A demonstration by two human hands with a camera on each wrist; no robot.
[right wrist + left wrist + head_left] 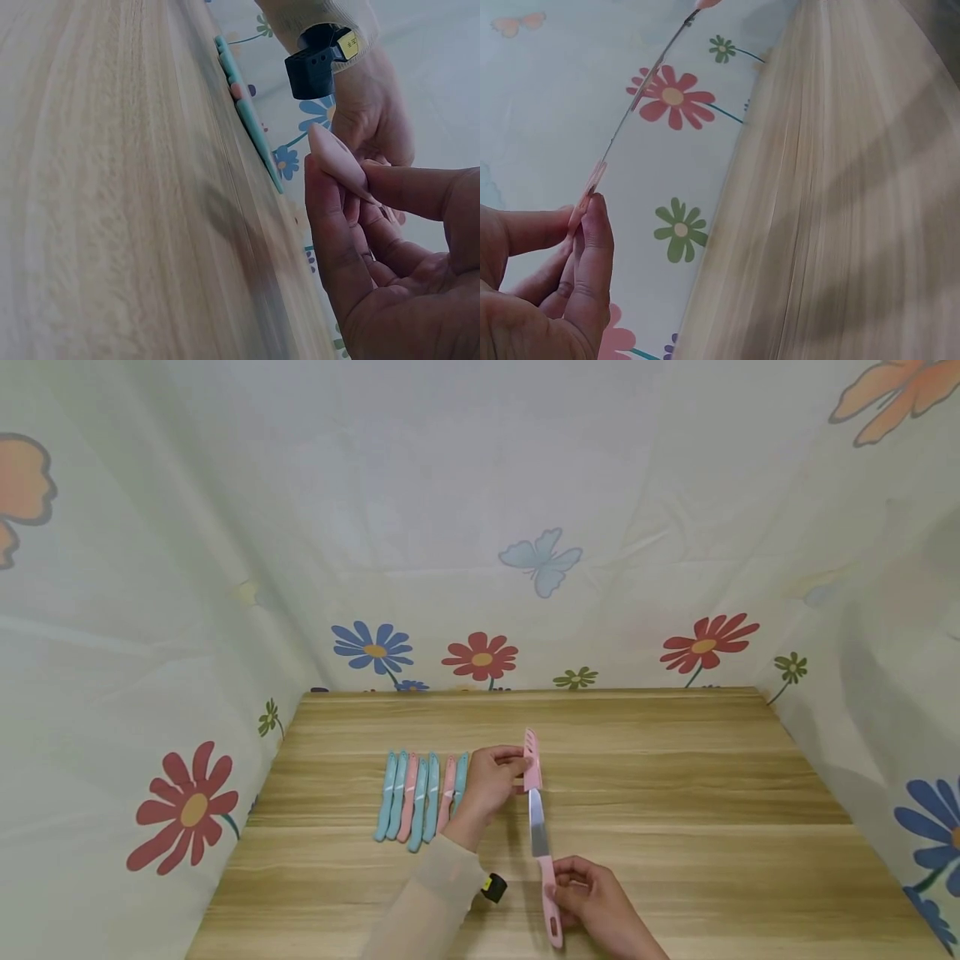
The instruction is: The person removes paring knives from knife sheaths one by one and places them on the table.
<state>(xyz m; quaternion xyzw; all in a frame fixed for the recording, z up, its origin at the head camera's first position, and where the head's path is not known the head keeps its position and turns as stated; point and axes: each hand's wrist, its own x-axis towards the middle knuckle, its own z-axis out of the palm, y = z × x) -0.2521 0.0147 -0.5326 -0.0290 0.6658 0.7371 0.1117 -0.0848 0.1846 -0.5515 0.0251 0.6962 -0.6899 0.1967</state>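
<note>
My right hand (pixel 592 902) grips the pink handle of a small knife (pixel 550 893) above the table, its bare blade pointing away from me. Between thumb and fingers my left hand (pixel 491 781) pinches a pink slotted blade sheath (pixel 532 760). The blade's tip lies at the sheath's mouth; how far it reaches inside I cannot tell. In the left wrist view the sheath (pixel 585 199) and blade show edge-on. From the right wrist view only the end of the pink handle (pixel 337 161) stands out of the fingers.
Left of my left hand lies a row of several sheathed knives (pixel 420 806), turquoise and pink, side by side. They rest on a wood-grain table (pixel 675 777). A flowered white cloth (pixel 600 485) hangs behind the table and at both sides. A black wrist camera (pixel 493 887) sits on my left wrist.
</note>
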